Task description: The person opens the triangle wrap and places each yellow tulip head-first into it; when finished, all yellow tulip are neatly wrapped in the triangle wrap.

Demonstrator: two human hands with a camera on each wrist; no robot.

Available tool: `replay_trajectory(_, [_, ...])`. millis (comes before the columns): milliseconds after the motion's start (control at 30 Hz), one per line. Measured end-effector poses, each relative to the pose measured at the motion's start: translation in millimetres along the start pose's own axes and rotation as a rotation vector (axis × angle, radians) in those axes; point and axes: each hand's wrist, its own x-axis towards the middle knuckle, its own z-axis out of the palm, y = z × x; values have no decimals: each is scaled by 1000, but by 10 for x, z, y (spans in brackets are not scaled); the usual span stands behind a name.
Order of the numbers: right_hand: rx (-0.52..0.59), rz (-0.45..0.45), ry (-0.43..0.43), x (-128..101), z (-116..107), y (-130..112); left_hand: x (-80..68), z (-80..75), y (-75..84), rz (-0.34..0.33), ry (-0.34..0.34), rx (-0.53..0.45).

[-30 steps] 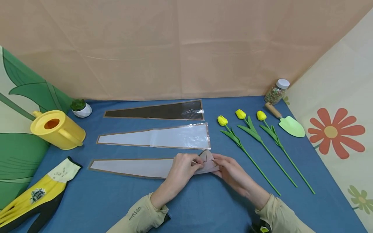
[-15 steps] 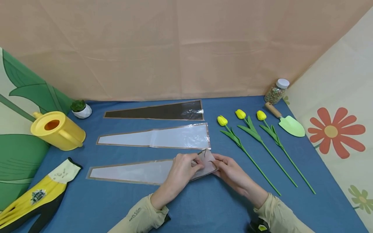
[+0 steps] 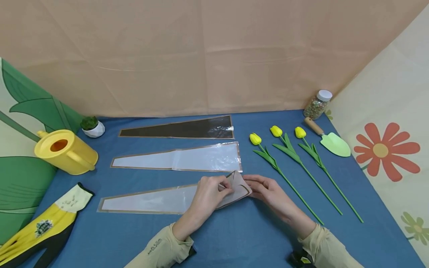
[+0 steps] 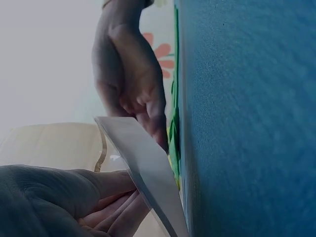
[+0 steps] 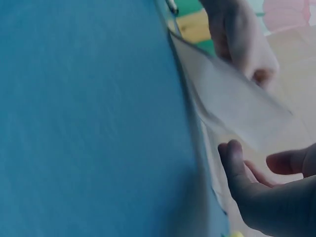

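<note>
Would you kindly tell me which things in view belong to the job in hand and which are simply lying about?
In the job:
front sleeve, pinched by the left hand
right hand, at its corner
probably also middle sleeve, dark sleeve, yellow tulips

Seemingly lying about:
watering can
potted plant
glove
lidded jar
trowel

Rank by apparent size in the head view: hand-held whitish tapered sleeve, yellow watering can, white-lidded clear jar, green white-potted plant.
1. Sleeve, partly hidden
2. Watering can
3. Jar and potted plant: too alike to rank

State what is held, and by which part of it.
The left hand pinches the nearest bag by its wide end; the right hand appears to hold nothing.
</note>
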Motion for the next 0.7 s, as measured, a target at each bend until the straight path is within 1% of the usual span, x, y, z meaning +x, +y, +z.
replay_trajectory(100, [-112, -65, 44, -48, -115, -55, 4, 6, -4, -1, -3, -1])
replay_trajectory(233, [-272, -159, 132, -131, -289, -126, 0, 7, -8, -4, -14, -11])
replay_trajectory(367, [-543, -236, 277, -206, -449, -172, -3, 8, -7, 5, -18, -5])
replay_trajectory(467, [-747, -264, 380, -246, -548, -181, -5, 8, -4, 16, -19, 1])
replay_trajectory(567, [-854, -277, 444, -253, -636, -152, -7, 9, -2, 22, -19, 4])
replay_trajectory(700, [-921, -278, 486, -221, -730, -84, -12, 14, -4, 24, -18, 5])
